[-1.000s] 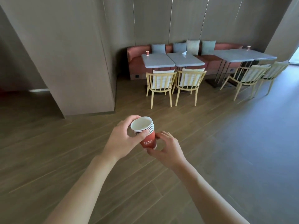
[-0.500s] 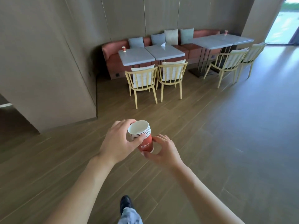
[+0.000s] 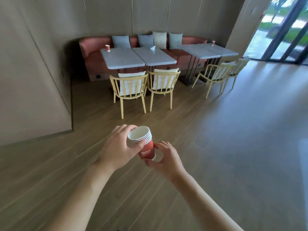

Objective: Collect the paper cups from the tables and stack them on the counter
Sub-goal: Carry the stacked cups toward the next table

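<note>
A stack of several nested red paper cups [image 3: 145,147] with white rims is held in front of me, tilted a little to the left. My left hand [image 3: 118,146] grips the rims near the top. Around the base of the stack curls my right hand [image 3: 164,158], thumb beneath and fingers at the side. One red paper cup [image 3: 107,48] stands at the far left corner of the left grey table [image 3: 122,59]. Another red cup [image 3: 213,43] stands on the far right grey table [image 3: 216,50].
Two pale wooden chairs [image 3: 131,90] with cushions face the near tables, and two more chairs [image 3: 216,75] stand to the right. A red bench with pillows [image 3: 160,40] runs behind. A folded white napkin [image 3: 153,48] lies on the middle table. A wall corner [image 3: 70,104] juts left; glass doors [image 3: 283,29] at right.
The tables and chairs have come nearer and larger in view, and the view has swung right so the glass doors show. Both hands keep the same hold on the stack.
</note>
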